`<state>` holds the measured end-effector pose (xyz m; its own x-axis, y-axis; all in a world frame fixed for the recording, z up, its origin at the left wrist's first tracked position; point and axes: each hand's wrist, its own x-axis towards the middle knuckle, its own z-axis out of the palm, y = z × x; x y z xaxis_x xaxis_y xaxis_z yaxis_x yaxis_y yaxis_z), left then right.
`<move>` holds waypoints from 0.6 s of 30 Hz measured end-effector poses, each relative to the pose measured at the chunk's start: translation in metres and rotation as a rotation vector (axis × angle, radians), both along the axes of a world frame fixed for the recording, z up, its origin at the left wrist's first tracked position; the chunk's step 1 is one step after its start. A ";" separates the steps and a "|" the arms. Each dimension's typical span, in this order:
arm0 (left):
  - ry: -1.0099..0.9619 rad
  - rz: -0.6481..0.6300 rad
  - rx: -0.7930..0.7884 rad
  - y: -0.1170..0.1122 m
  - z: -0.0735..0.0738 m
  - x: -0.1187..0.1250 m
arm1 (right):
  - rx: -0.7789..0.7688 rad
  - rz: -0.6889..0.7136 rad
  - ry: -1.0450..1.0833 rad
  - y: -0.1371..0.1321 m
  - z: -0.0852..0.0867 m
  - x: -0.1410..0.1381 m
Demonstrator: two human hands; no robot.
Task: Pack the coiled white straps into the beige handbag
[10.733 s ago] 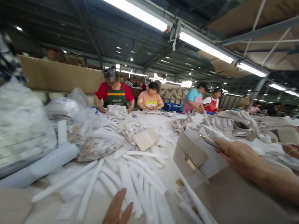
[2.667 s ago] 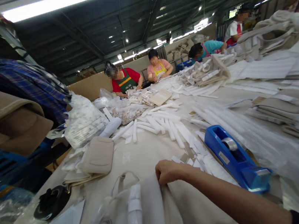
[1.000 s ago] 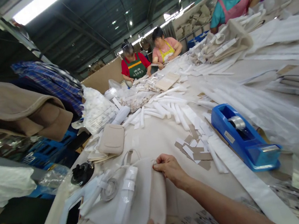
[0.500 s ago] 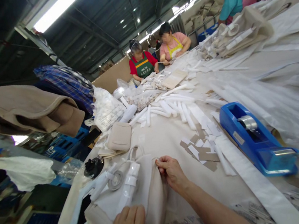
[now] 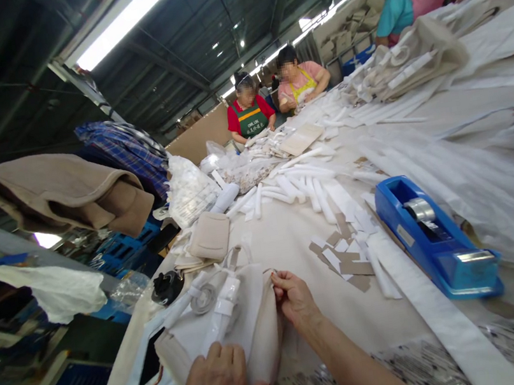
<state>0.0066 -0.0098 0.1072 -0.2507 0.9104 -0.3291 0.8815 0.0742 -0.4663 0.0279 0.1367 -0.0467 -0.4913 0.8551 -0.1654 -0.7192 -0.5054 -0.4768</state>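
A beige fabric bag lies at the table's near edge, with white sheet material on it. My right hand pinches the bag's upper right edge between thumb and fingertips. Lower down, my left hand is curled over the near part of the bag, thumb to the right; its fingertips are partly hidden. Between the hands and the bag's far end lie handles wrapped in white and a coiled clear strap.
A blue tape dispenser stands at right, beside a long white strip. Grey and white card pieces, white rolls, a beige pouch and a black round object lie on the table. Co-workers are at the far side.
The view has shifted slightly, so most things sit a little differently in the frame. My right hand keeps its pinch on the bag's edge, and my left hand stays on the bag.
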 end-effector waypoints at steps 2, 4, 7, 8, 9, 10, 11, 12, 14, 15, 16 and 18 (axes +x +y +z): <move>-0.002 0.019 -0.022 0.003 0.000 0.001 | -0.025 0.016 0.000 -0.001 0.001 0.002; -0.005 0.021 -0.036 0.006 -0.002 -0.001 | -0.041 0.029 0.001 -0.002 0.003 0.004; -0.002 0.006 -0.031 0.010 -0.007 -0.010 | -0.050 0.041 0.002 -0.003 0.007 0.007; -0.007 0.009 -0.028 0.013 -0.008 -0.014 | -0.051 0.042 0.002 -0.003 0.008 0.008; -0.015 0.021 -0.029 0.015 -0.009 -0.017 | -0.051 0.043 0.003 -0.003 0.009 0.009; -0.026 0.036 -0.033 0.019 -0.010 -0.021 | -0.049 0.042 0.003 -0.003 0.010 0.009; -0.035 0.050 -0.037 0.022 -0.011 -0.024 | -0.047 0.040 0.003 -0.003 0.011 0.010; -0.041 0.059 -0.043 0.026 -0.011 -0.027 | -0.044 0.037 0.004 -0.003 0.011 0.010; -0.042 0.061 -0.041 0.035 -0.013 -0.030 | -0.036 0.030 0.004 -0.003 0.012 0.012; -0.038 0.061 -0.036 0.039 -0.014 -0.030 | -0.032 0.025 0.004 -0.003 0.012 0.013; -0.035 0.065 -0.033 0.043 -0.015 -0.031 | -0.027 0.020 0.004 -0.003 0.012 0.013; -0.033 0.082 -0.020 0.050 -0.019 -0.031 | -0.014 0.012 0.001 -0.002 0.012 0.015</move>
